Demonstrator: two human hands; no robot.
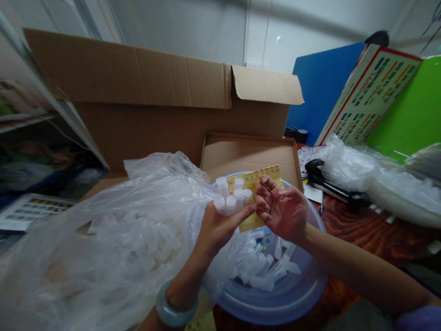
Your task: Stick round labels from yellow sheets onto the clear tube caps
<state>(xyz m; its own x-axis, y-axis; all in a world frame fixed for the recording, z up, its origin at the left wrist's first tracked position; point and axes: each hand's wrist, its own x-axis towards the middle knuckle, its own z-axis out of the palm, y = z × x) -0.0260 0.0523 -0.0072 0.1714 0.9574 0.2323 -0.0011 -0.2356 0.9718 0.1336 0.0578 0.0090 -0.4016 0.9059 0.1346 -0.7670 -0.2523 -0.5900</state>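
Observation:
A bundle of several white capped tubes (230, 202) is gripped upright in my left hand (215, 230), which wears a pale bangle. Beside it, a yellow printed paper or packet (251, 223) stands behind both hands. My right hand (284, 209) is palm up with curled fingers close to the tubes and the paper; whether it holds anything between the fingertips is too small to tell. Below the hands, a translucent blue basin (268, 314) holds loose white tubes (263, 271). Left of it, a large clear plastic bag (113, 257) contains many more pale pieces.
A tall cardboard box (144, 128) stands behind, with a shallow cardboard tray (251, 154) before it. To the right on the wooden table (351, 230) lie a black tool (334, 186), tape rolls (296, 134) and plastic bags (382, 170). Blue (324, 87) and green boards lean at the back.

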